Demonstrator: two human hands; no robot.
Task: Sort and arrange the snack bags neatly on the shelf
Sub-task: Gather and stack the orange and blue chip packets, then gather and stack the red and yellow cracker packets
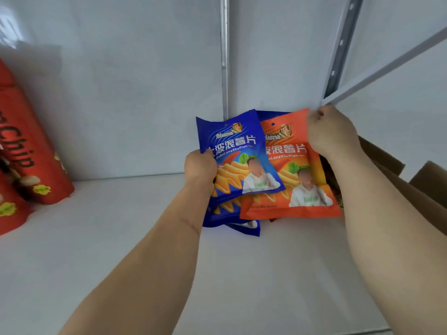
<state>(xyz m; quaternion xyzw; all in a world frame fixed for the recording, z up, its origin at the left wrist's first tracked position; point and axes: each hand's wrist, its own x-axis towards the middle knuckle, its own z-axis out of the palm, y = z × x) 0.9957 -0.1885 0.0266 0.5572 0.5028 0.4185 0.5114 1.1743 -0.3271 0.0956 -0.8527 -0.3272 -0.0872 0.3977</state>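
Blue snack bag (pixel 238 153) gripped in left hand (pixel 200 166), orange snack bag (pixel 290 175) pinched by right hand (pixel 332 131), forearms outstretched

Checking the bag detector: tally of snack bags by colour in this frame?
Blue bags: at least 2, one front, more blue edges behind and below
Orange bags: 1
Red bags: at least 2, far left, cropped
Total: at least 5

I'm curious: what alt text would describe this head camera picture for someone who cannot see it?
A person's left hand grips a blue snack bag while the right hand holds an orange snack bag beside it, above a white shelf. Red chip bags stand far left.
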